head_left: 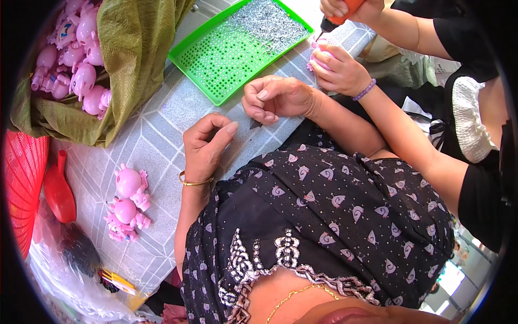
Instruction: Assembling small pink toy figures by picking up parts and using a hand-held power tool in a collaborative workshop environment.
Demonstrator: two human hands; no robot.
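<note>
dress (324, 210): black, small pink print | left wrist: gold bangle (195, 182) | neckline: perhaps sequinned

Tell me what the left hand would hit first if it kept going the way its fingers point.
Probably the right hand: the left hand points up and right toward it, a small dark piece between them. Depth is unclear.

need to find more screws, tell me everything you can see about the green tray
The green tray is a shallow rectangle of bright plastic with a raised rim and a floor of small holes in rows. It lies flat and askew on the grey patterned table, beside the sack of pink toys. A heap of small silvery metal pieces fills its far end; the near end is mostly bare. No hand touches it.
</note>
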